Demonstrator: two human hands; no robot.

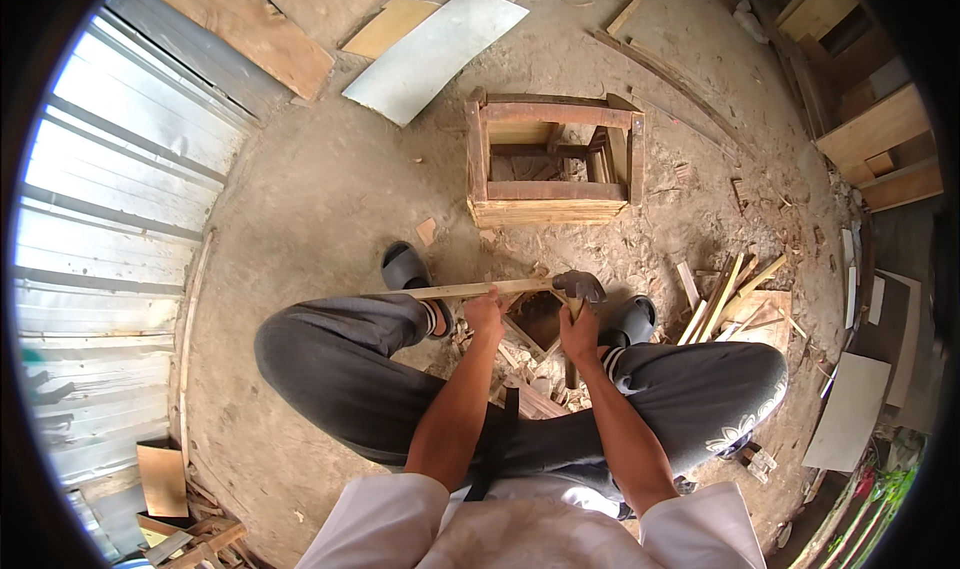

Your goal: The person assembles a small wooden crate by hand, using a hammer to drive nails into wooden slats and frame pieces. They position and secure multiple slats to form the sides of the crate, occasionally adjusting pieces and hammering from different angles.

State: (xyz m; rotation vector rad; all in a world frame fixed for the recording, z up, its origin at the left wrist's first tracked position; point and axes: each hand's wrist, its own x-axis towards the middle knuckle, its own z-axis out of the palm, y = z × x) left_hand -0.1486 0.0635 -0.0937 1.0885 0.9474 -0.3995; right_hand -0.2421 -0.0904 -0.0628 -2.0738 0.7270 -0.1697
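Note:
My left hand (484,312) is closed around a thin pale wooden strip (440,291), which lies crosswise between my knees. In my right hand (578,333) is a hammer (581,288), gripped by its wooden handle, its dark head close to the strip's right end. Beneath my hands, between my feet, a small wooden frame piece (538,321) with a dark opening rests among scraps; its lower part is partly hidden. Whether the hammer head touches the strip, I cannot tell.
Ahead stands a boxy wooden frame (560,191). Loose sticks (722,299) lie by my right foot. A pale sheet (435,57) and wooden panels (245,24) are at the far left. Corrugated metal wall (120,229) runs along the left; boards (848,411) lean at right.

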